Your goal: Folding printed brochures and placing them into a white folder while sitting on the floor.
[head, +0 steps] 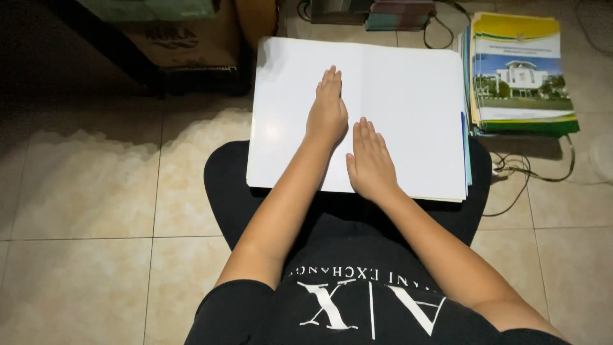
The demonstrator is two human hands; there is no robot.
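On the person's lap, across black-clad legs, lies a large white sheet (396,96), folded or creased down its middle, its far edge reaching out over the tiled floor (96,191). Both hands lie flat on it, palms down, fingers straight and together, closed around nothing. The left hand (327,112) presses along the centre crease, fingertips pointing away from the body. The right hand (370,160) sits just beside it, nearer the body and touching the sheet's near half; the two hands are close, perhaps brushing at the thumb. So each grip is fully open and holds nothing; it only bears down on the paper.

A judgement on risk: the sheet overhangs the lap on both sides with nothing under it there, so uneven pressure could tilt it or let it slide toward the floor. A sweep off the crease line could set a crooked fold or wrinkle the glossy surface. More sheets seem to lie beneath it, showing as thin blue and pale edges at the right (465,147), and these could shift out of line.

Right of the sheet, on the floor, stands a stack of booklets (520,70); the top cover has a yellow band, a photograph of a white building under blue sky, and a green strip below. A dark cable (530,176) loops just beside it. At upper left sits a brown cardboard box (185,38) with dark printing, and darker books or boxes (383,13) lie at the top edge.
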